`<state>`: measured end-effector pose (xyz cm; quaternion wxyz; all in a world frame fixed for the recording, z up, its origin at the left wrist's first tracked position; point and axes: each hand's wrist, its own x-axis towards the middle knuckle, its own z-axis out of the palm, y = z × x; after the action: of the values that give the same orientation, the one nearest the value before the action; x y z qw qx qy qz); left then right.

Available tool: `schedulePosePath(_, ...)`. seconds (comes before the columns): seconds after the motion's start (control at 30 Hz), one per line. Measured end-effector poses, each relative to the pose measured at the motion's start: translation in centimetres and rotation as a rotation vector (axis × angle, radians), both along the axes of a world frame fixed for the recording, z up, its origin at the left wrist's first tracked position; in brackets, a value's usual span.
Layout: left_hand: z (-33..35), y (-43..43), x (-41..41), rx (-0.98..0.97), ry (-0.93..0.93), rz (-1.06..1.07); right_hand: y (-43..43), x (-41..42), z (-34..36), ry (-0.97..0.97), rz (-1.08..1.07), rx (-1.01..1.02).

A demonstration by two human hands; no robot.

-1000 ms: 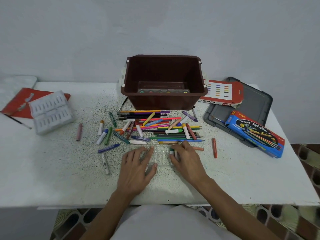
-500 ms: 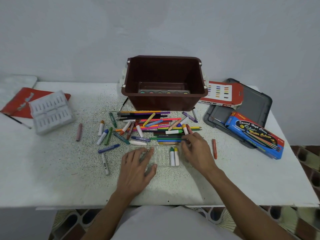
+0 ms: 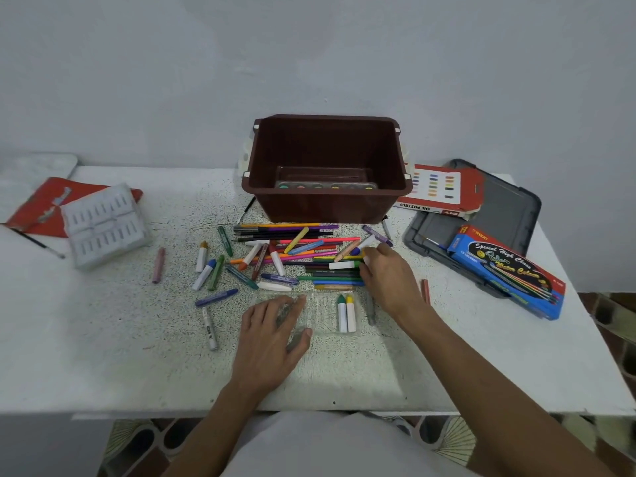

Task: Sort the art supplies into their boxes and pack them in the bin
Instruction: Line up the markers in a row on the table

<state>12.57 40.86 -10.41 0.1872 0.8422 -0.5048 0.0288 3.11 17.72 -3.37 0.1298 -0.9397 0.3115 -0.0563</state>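
Plain pale wall (image 3: 309, 46); white speckled table (image 3: 103, 356) (patterned floor tiles (image 3: 137, 442) beneath).

Prob. a home: plain wall (image 3: 309, 63), speckled table (image 3: 103, 339), patterned floor tiles (image 3: 137, 438).

We couldn't see the right hand (image 3: 389, 280)'s fingertips; they sat in the pile of pencils and crayons (image 3: 309, 256), grip unclear. The clear tray (image 3: 323, 315) under the left hand (image 3: 272, 335) had edges too faint to trace. The bin (image 3: 327, 206)'s front wall hid most of the paint set (image 3: 327, 185) and a corner of the pastel box (image 3: 444, 187). Both arms ran off the bottom edge. The grey crayon (image 3: 210, 328)'s label was too small to read.
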Motion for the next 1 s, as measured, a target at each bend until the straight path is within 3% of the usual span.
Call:
schedulePosePath(0.3,-0.1,-0.1,0.1,-0.004,0.003,0.0,0.2,0.8,0.0,-0.003,-0.055,0.121)
schedulePosePath(0.47,-0.1,-0.1,0.1,0.002,0.003,0.002,0.3,0.5,0.4,-0.173,-0.076,0.199)
schedulePosePath(0.63,-0.2,0.0,0.1,-0.011,-0.004,-0.004,2.3,-0.2,1.2,-0.322,-0.055,0.407)
schedulePosePath(0.8,-0.2,-0.1,0.1,-0.006,-0.01,-0.004,5.3,-1.1,0.1,-0.288,-0.006,0.534)
schedulePosePath(1.0,-0.2,-0.1,0.1,0.005,-0.01,0.002,6.8,-1.7,-1.3,-0.245,0.029,0.396)
